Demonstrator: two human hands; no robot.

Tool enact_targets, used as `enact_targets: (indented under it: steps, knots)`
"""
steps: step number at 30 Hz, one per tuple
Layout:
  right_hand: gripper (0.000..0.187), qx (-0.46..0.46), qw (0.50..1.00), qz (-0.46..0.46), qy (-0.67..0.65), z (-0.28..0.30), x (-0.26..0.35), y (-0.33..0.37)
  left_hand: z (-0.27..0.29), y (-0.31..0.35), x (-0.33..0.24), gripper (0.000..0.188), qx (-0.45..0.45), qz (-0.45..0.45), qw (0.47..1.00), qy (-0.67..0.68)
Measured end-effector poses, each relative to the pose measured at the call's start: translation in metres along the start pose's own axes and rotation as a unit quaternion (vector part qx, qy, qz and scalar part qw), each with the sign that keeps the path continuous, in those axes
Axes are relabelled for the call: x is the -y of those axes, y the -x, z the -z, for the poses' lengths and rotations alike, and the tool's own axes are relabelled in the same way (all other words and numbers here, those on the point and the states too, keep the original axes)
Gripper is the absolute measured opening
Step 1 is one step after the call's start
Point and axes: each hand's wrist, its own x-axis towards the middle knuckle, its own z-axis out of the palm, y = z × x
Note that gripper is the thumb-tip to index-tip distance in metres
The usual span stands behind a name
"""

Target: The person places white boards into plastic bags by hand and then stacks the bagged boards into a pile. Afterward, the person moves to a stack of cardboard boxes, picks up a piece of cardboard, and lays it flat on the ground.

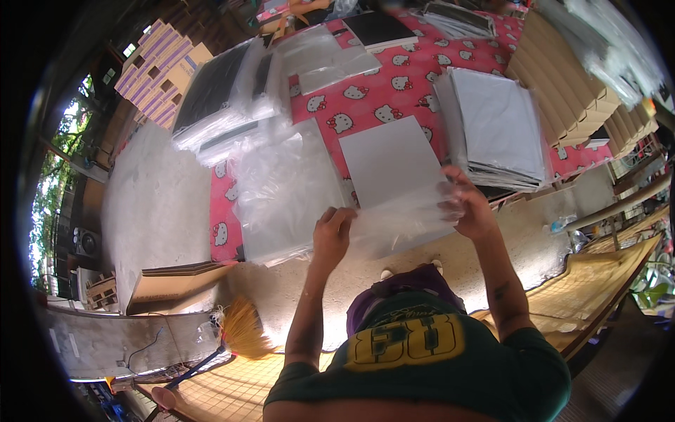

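Note:
A flat white board (390,158) lies near the table's front edge, directly in front of me. Its near end is covered by a transparent plastic bag (397,224), slightly blurred. At the bag's left side, my left hand (333,238) is closed, pinching the plastic. My right hand (470,207) grips the bag's right side with curled, partly smeared fingers. Just left of the board is a pile of transparent plastic bags (281,193). To the right sits a stack of white boards in plastic (496,126).
A pink patterned cloth (387,112) covers the table. Black boards in plastic (218,88) are stacked at the left, with purple-edged boxes (155,74) behind. Folded cardboard (559,84) stands at the right. A broom (242,330) and a cardboard box (176,285) are at the lower left.

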Motion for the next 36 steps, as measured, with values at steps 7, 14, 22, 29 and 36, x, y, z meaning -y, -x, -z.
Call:
enact_targets:
  steps: [7,14,22,29,36]
  knots:
    - [0.019,0.182,0.644,-0.1,0.737,-0.086,-0.005,-0.019,0.003,-0.006,-0.087,0.01,0.257,-0.147,0.951,-0.085]
    - [0.047,-0.11,0.387,-0.418,0.815,-0.01,0.072,0.019,0.03,0.005,-0.051,0.02,-0.001,-0.112,0.968,-0.225]
    - [0.037,-0.123,0.986,-0.041,0.102,0.038,0.054,0.07,-0.014,0.018,-0.123,0.03,0.344,-0.043,0.936,0.056]
    - [0.039,0.156,0.707,-0.319,0.612,0.05,0.04,0.1,-0.045,0.041,-0.099,0.023,0.141,0.177,0.797,0.559]
    - [0.032,-0.162,0.967,-0.193,0.04,0.055,0.035,0.097,-0.056,0.084,-0.097,0.025,0.312,0.18,0.863,0.353]
